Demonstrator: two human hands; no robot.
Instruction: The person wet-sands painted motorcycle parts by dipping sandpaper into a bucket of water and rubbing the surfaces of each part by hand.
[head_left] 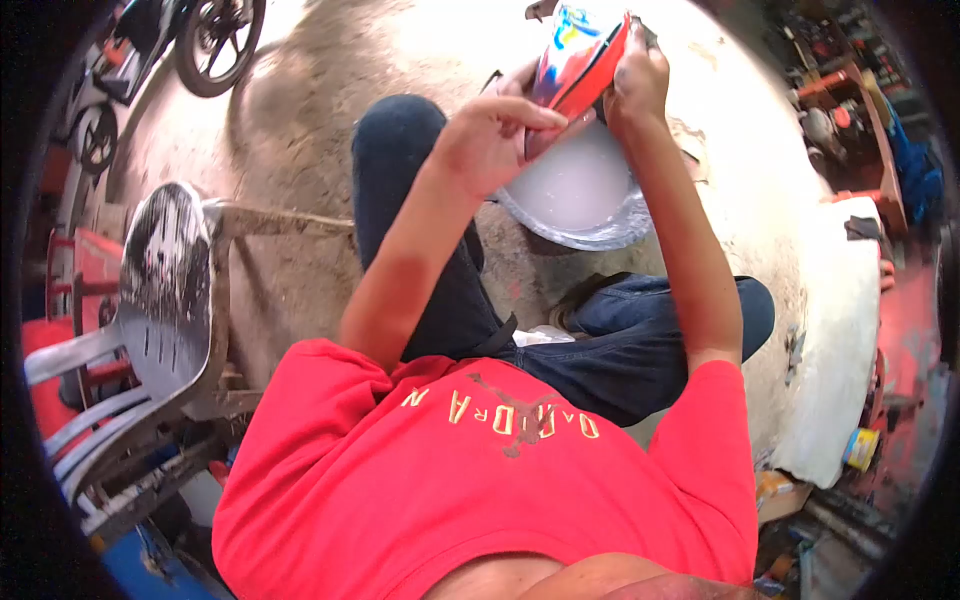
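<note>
Both my hands hold a glossy curved panel [582, 68], red with white, blue and yellow graphics, raised in front of me. It looks like a painted vehicle body part. My left hand [487, 138] grips its near lower end, thumb lying across the red surface. Around the right edge and far end, my right hand [640, 85] is closed, its fingers partly hidden. Beneath the panel, a grey basin [590, 238] on the ground holds cloudy whitish water [572, 185]. The panel and my hands cover the basin's far side.
A worn plastic chair [170, 300] stands at left beside a wooden bar [290, 220]. Motorcycle wheels [220, 50] show at upper left. A pale board [835, 350] lies at right, near a cluttered shelf [865, 140]. My bent legs [400, 150] flank the basin.
</note>
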